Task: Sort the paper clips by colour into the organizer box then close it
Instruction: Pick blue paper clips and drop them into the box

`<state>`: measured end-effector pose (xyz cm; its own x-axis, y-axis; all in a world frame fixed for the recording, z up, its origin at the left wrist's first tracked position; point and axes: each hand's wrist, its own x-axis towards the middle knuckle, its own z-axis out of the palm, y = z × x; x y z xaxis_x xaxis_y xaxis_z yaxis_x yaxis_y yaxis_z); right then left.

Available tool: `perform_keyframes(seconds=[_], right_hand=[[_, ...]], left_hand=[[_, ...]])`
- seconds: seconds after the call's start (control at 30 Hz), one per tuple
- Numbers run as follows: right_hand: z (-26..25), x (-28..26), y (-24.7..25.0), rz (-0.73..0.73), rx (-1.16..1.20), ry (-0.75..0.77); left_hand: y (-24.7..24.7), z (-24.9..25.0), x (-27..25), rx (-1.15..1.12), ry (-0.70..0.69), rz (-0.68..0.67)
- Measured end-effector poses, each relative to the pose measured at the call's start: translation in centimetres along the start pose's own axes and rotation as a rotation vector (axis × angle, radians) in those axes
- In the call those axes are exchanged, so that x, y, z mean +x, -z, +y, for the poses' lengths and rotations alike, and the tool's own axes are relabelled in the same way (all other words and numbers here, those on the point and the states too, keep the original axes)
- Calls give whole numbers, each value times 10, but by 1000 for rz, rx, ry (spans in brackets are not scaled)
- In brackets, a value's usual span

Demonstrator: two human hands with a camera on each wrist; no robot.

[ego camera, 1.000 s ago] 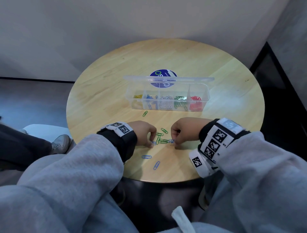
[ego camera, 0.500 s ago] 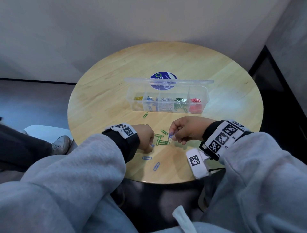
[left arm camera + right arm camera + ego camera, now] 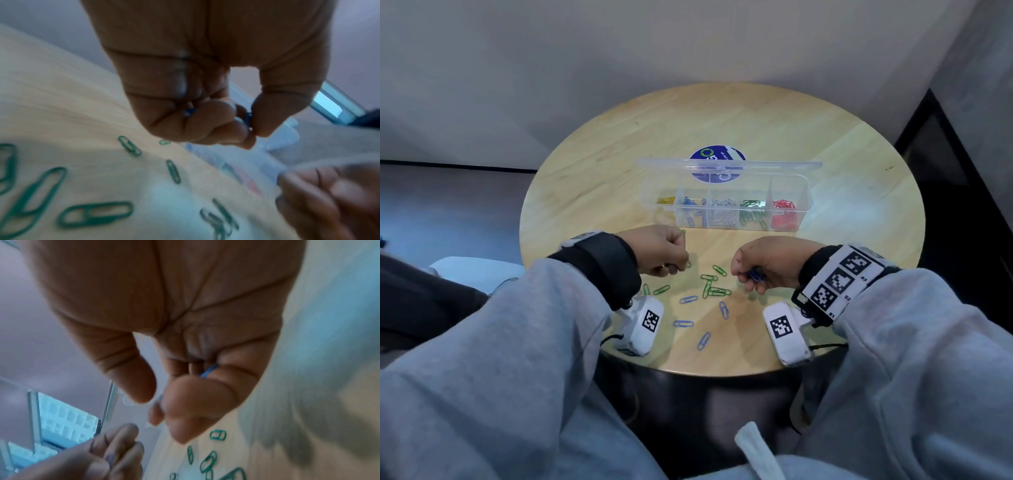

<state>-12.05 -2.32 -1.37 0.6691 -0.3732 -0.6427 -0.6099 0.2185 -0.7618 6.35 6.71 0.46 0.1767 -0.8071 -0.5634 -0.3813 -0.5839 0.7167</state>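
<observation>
- Left hand (image 3: 666, 251): fingers curled, pinching blue wire paper clips (image 3: 247, 119) above the round wooden table (image 3: 592, 192).
- Right hand (image 3: 767, 262): fingers curled around more blue clips (image 3: 755, 275).
- Clear plastic organizer box (image 3: 789, 192): lid (image 3: 774, 165) open; clips lie colour-sorted in its compartments.
- Loose green clips (image 3: 714, 284) and loose blue clips (image 3: 688, 322): scattered between both hands.

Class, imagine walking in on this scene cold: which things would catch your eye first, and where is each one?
The clear organizer box stands open mid-table, its compartments showing yellow, blue, white, green and red clips. Nearer the person, loose green clips and blue clips lie scattered on the round wooden table. Above them the left hand and right hand each hold blue clips in a curled grip.
</observation>
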Motion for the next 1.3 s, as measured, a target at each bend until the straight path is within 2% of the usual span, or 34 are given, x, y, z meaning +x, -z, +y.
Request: perform_keyframes(seconds=[0.13,0.27,0.4,0.47,0.57,0.63,0.77,0.93,1.07,1.17,1.3], right_hand=[[-2,-3,-8,-53,-423,82],[-2,-5,-20,-38,-842,135],[-1,-1,-31,-48,-1053,134],[-1,3,-32,-39,-1116,143],[-1,6,-33,-5,-1187,143],[0,8,-33,-3,-1224,115],[4,7,-28,-30,-1122,73],[-2,-5,-11,-11,-821,79],[-2,-8,-9,-67,-634,60],[0,-5,-13,-78,-501,72],[-1,-2,-13,-28,-354,43]], left_hand=[[6,1,-1,-141,-10,-16],[3,-4,1,-168,92,-50],[-5,-9,4,-111,161,-78],[-8,-9,5,31,133,-87],[-17,-6,5,477,63,-58],[-24,-4,4,689,51,-7],[-32,-5,9,847,28,-2],[-38,-6,11,895,-6,-37],[-36,-11,12,879,31,-66],[-27,-12,7,743,70,-36],[-10,-14,0,400,143,-17]])
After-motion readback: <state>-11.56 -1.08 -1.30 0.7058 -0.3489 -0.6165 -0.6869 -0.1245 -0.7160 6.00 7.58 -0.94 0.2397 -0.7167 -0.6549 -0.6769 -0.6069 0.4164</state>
